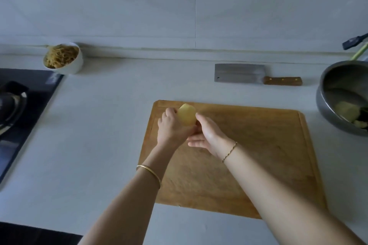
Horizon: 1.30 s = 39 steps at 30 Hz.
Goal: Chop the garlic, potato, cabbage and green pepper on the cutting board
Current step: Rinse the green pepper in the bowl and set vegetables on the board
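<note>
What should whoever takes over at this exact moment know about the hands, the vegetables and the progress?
Left hand: grips the peeled potato at the far left corner of the cutting board.
Right hand: open beside the potato, holding nothing.
Knife: lies on the counter beyond the board, untouched.
Metal bowl, right: holds some pieces, too unclear to name.
Done: nothing chopped lies on the board.
Left: take the knife, chop the potato; garlic, cabbage and green pepper are not identifiable in view.

no readable text, labels or numbers
</note>
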Motion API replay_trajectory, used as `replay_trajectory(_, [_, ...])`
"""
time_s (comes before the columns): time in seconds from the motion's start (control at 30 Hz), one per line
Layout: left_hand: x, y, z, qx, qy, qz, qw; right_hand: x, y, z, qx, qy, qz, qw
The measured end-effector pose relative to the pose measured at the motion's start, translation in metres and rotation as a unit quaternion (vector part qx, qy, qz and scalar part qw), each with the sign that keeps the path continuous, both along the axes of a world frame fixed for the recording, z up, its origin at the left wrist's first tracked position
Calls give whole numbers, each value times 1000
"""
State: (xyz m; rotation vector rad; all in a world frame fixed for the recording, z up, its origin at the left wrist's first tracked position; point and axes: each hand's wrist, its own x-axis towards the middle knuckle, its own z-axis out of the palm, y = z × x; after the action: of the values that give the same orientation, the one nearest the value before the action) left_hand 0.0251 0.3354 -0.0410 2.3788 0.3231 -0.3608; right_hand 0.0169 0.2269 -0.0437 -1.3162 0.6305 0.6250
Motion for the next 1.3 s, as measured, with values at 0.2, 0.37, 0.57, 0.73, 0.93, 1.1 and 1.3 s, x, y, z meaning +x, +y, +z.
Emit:
replay_trajectory(0.2, [4, 4, -2, 26, 28, -3, 999, 2, -12, -1, -22, -9, 2, 1000])
replay_trajectory(0.37, [5, -1, 7, 88, 53, -15, 995, 2, -41, 1, -49, -16, -7, 999])
replay_trajectory(0.57, [-1, -50, 31, 162, -117, -104, 974, -12, -85, 14, -57, -35, -28, 997])
replay_trajectory(0.73, [-11, -138, 35, 23, -110, -203, 973, -43, -174, 35, -107, -91, -65, 988])
replay_trajectory(0.93, [-27, -254, 27, -53, -69, -277, 957, -67, -320, 58, -324, -179, -68, 926])
replay_trajectory(1.1, [-21, -337, 27, -72, -42, -197, 977, -35, -413, 41, -550, -175, 74, 813])
replay_trajectory(1.3, [-9, -386, 23, -48, -17, -111, 993, 6, -413, 9, -635, -137, 375, 661])
